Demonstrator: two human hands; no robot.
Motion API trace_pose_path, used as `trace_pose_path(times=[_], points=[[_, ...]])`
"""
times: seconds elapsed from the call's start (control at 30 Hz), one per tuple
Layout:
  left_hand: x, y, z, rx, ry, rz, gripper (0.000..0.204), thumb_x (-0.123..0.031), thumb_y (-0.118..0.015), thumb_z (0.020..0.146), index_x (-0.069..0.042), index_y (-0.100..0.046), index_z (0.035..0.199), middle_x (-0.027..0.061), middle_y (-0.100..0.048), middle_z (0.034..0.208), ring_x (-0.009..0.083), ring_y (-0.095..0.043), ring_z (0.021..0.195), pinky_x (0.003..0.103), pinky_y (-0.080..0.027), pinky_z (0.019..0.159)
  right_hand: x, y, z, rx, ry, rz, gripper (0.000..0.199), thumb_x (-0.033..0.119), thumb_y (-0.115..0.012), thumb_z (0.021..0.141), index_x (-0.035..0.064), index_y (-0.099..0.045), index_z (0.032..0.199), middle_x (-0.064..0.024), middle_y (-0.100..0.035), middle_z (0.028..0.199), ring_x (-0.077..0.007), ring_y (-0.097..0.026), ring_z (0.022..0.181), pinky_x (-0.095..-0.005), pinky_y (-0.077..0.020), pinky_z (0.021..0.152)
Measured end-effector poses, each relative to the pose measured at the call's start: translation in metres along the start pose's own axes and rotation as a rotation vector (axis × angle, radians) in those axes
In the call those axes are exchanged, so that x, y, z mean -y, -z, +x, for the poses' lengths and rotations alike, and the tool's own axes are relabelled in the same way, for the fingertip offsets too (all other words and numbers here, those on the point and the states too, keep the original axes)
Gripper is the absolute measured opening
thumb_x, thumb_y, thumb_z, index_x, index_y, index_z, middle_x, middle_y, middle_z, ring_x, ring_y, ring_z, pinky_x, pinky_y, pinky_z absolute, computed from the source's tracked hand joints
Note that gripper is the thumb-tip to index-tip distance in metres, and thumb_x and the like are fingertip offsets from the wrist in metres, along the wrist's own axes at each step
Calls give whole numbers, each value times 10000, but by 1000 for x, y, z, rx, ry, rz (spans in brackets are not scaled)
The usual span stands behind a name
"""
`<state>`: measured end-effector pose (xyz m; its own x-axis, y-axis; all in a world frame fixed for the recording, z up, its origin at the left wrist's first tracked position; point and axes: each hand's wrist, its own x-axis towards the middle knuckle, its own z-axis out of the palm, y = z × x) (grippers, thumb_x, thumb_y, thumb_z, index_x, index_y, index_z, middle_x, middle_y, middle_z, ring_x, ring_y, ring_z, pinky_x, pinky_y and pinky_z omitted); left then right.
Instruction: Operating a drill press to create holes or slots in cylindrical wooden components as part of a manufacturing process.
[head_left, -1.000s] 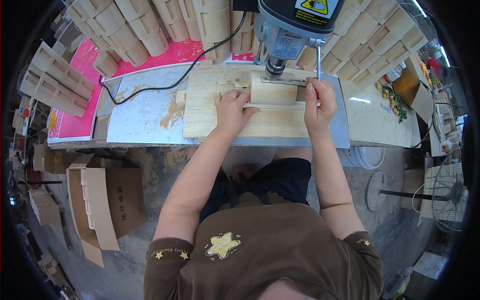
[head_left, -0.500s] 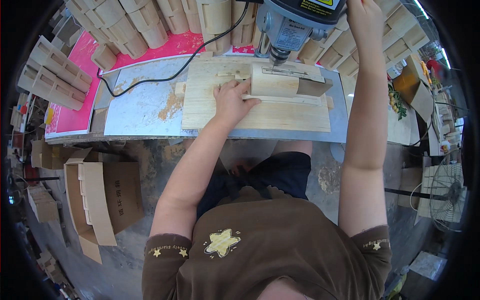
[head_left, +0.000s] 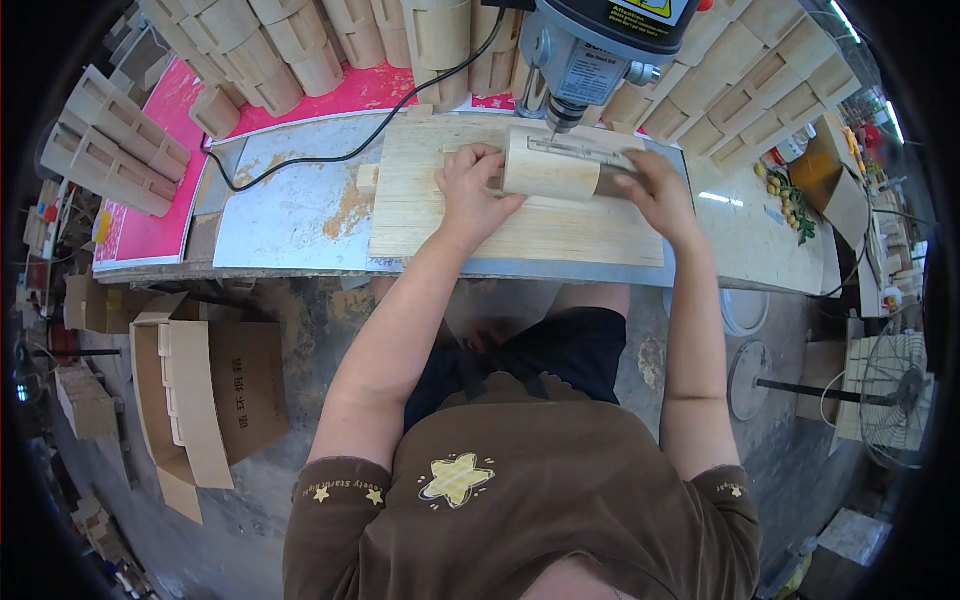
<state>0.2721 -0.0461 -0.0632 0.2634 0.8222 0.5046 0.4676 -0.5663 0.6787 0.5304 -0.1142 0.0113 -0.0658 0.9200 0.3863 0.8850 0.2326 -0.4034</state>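
While the left hand rests against one end of the rounded wood block, its fingers are bent and its thumb sticks out, so it looks half open; I can't tell if it grips. The block lies between the two hands, under the drill. The right hand is at the block's other end with its fingers a bit curled, but it is blurry, so I can't tell if it holds on. If the hands let the block slip or roll, a hole could go in the wrong spot. Fingers too close to the drill could get hurt.

Far left of the left hand, wooden pieces sit on a pink sheet, with a cardboard box lower down. Under the hands, a flat board lies on the counter. Right of the right hand are little yellow fruits and, farther off, a fan.
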Motion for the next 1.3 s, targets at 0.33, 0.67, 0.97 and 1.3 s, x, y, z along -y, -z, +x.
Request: trace_pose_path(times=[0.33, 0.67, 0.97, 1.3], points=[[11, 189, -2, 302, 359, -568, 436, -69, -775, 554, -59, -603, 955, 103, -489, 1228, 222, -501, 1128, 373, -468, 895, 44, 20, -57, 131, 66, 103, 255, 65, -670, 747, -4, -636, 990, -155, -625, 870, -304, -576, 836, -341, -446, 777], [86, 282, -34, -45, 448, 417, 434, -164, -749, 538, -69, -612, 939, 99, -497, 1143, 299, -528, 1072, 358, -437, 918, 36, -2, -75, -4, -115, 414, 253, 2, -674, 729, -3, -637, 980, -85, -617, 928, -197, -566, 876, -283, -432, 812], [139, 230, -86, -486, 601, 45, 857, -208, -808, 587, -5, -384, 1304, 180, -524, 1162, 289, -577, 998, 367, -466, 873, 28, -3, -77, 2, -122, 445, 261, -9, -664, 745, -13, -622, 1003, -73, -595, 948, -170, -554, 900, -262, -426, 800], [119, 302, -53, -500, 544, -84, 631, -248, -837, 574, 17, -588, 1090, 144, -660, 957, 217, -650, 839, 336, -517, 728, 29, -1, -82, 28, -221, 469, 258, 39, -662, 730, 2, -607, 979, -61, -554, 916, -165, -518, 860, -266, -411, 754]])
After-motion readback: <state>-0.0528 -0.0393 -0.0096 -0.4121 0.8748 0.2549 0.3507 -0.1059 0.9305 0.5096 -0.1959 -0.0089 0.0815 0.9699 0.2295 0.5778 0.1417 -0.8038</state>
